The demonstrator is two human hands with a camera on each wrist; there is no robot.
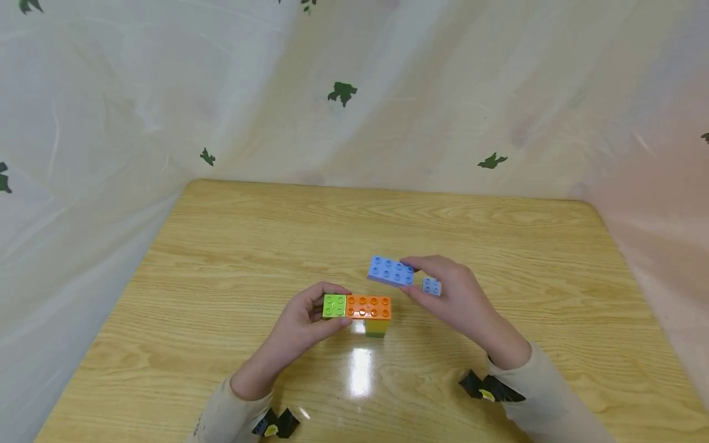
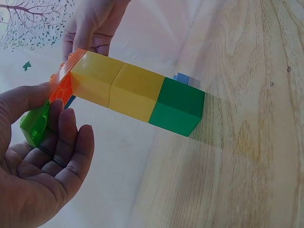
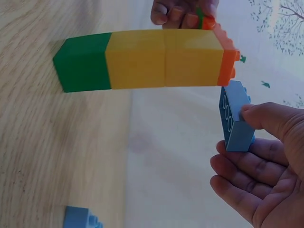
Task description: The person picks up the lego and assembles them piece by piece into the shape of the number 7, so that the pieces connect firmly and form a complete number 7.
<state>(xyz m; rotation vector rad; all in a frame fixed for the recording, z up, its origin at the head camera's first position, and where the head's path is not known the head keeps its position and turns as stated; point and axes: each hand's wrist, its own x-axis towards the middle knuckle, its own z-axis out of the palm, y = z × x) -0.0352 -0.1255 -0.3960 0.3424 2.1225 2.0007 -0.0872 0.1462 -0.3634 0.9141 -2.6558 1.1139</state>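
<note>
My left hand [image 1: 299, 317] pinches a lime green brick [image 1: 335, 306] where it meets the left end of an orange brick [image 1: 368, 306]. Under the orange brick's right part runs a column of two yellow bricks [image 2: 116, 85] with a dark green brick [image 2: 176, 107] at the bottom, standing upright at the tabletop. My right hand [image 1: 456, 295] holds a long blue brick [image 1: 391, 271] by its right end, between thumb and fingers. This brick is in the air, just behind and right of the orange one, studs up; its hollow underside shows in the right wrist view.
A small blue brick [image 1: 431, 286] lies on the wooden table [image 1: 249, 234], close by my right hand. Pale curtains [image 1: 415, 123] with leaf prints hang behind the table and at its sides. Both sleeves carry dark wrist straps.
</note>
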